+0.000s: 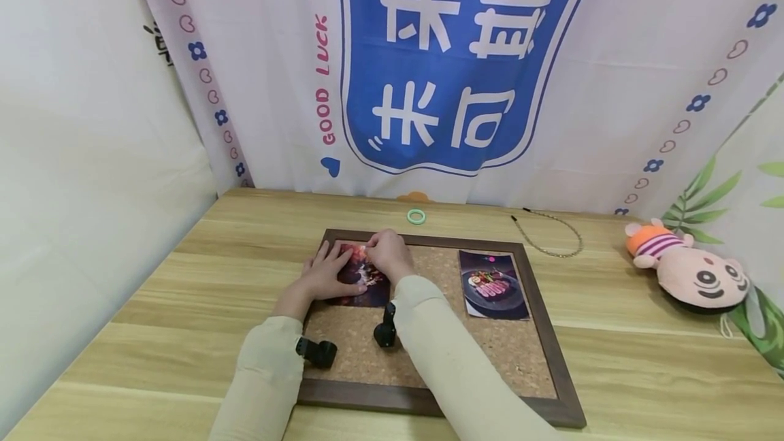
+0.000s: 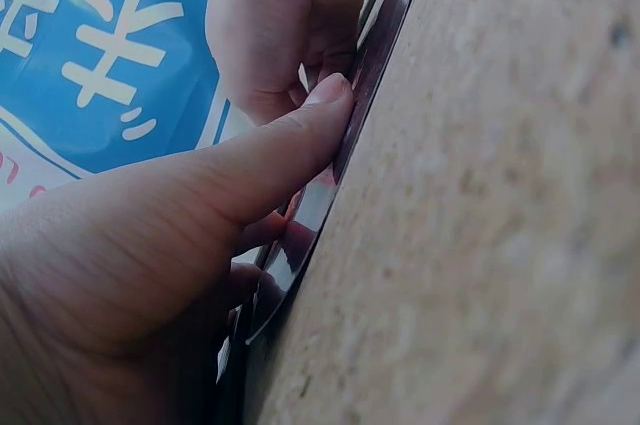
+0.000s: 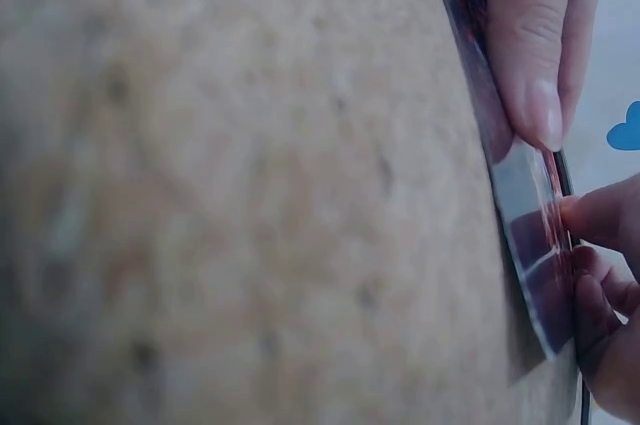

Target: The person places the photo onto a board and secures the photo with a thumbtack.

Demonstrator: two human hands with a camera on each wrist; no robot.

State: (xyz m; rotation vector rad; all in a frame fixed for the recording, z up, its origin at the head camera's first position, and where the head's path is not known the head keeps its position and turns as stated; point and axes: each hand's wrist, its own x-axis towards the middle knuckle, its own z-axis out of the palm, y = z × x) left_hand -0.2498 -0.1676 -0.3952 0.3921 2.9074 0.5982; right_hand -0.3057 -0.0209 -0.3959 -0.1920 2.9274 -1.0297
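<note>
A dark, reddish photo print (image 1: 375, 297) lies on the upper left of a framed cork board (image 1: 349, 352). My left hand (image 1: 324, 276) rests spread over the print's left part, its thumb (image 2: 290, 150) pressing on the surface. At the print's upper edge, my right hand (image 1: 390, 254) has its fingertips drawn together, close to the left thumb in the left wrist view. In the right wrist view the right fingers (image 3: 598, 305) are curled at the print; I cannot tell whether they pinch something small. The print's lower edge stands slightly off the cork.
A food photo (image 1: 495, 288) with a pink pin (image 1: 492, 259) is on the board's upper right. Behind the board lie a green ring (image 1: 416, 216) and a thin chain (image 1: 572, 250) with dark ends. A plush toy (image 1: 689, 267) sits at the right, and a printed curtain (image 1: 275, 87) hangs behind.
</note>
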